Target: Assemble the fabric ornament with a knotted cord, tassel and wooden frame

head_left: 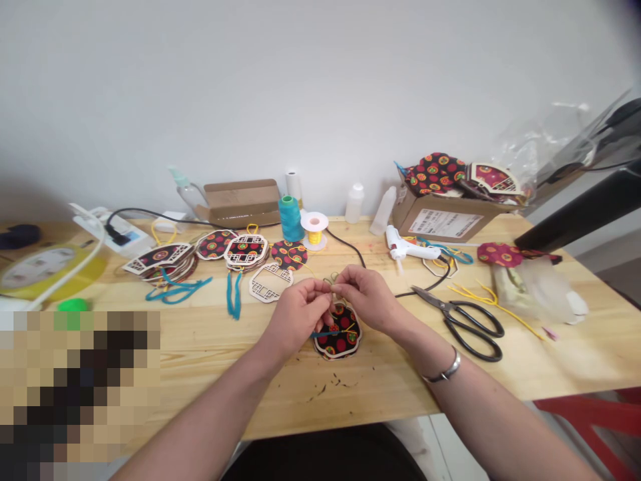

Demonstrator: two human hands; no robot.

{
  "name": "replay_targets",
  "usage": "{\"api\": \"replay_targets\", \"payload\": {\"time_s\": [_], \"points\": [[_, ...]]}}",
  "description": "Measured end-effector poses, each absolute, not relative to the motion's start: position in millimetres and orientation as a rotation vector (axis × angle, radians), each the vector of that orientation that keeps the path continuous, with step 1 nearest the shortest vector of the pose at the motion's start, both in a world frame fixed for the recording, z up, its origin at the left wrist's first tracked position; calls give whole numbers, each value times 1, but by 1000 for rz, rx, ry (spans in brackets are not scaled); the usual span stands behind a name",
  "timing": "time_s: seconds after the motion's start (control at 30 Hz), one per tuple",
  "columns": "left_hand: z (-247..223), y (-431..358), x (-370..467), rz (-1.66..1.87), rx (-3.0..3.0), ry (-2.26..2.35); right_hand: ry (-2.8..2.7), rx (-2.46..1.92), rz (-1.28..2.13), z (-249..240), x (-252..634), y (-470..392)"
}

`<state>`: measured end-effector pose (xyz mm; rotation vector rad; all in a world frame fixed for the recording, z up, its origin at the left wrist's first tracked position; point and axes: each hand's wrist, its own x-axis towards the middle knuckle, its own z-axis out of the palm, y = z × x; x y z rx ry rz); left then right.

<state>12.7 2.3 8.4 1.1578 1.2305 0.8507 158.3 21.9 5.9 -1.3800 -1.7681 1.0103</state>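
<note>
My left hand (304, 308) and my right hand (361, 294) meet at the middle of the table, fingertips pinched together on a thin yellowish cord (334, 276). Just under them lies a dark, red-patterned ornament (338, 342) with a pale wooden rim, its upper part partly covered by my fingers. A teal cord (320, 334) and a short yellow cord cross its face. Beyond my hands lie a white lattice frame (268, 284) and a patterned fabric piece (289, 255), near a spool of yellow thread (315, 235) and a teal thread cone (290, 219).
Black-handled scissors (471, 329) and yellow cords (505, 308) lie right of my hands, a white glue gun (408, 248) behind them. Finished-looking ornaments (165, 262) sit at the left. A filled cardboard box (441, 217) stands at the back right, two bottles (354, 204) beside it.
</note>
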Motion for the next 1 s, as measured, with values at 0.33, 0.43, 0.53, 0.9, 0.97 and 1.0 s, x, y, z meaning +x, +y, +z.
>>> {"api": "replay_targets", "payload": {"time_s": [0.33,0.43,0.53,0.9,0.97,1.0], "points": [[9,2,10,865,1216,1302,-1780,-1377,986,3,159,22],[11,3,10,832,1210,1302,-1794,-1375,973,4,158,22],[10,4,10,812,1178,1290,-1796,-1380,964,4,158,21],[6,5,8,862,1148,1198,-1807,-1359,955,3,159,20],[6,6,8,870,1133,1183,-1787,-1349,971,4,159,20],[6,6,8,878,1122,1174,-1770,-1340,987,4,159,21]]}}
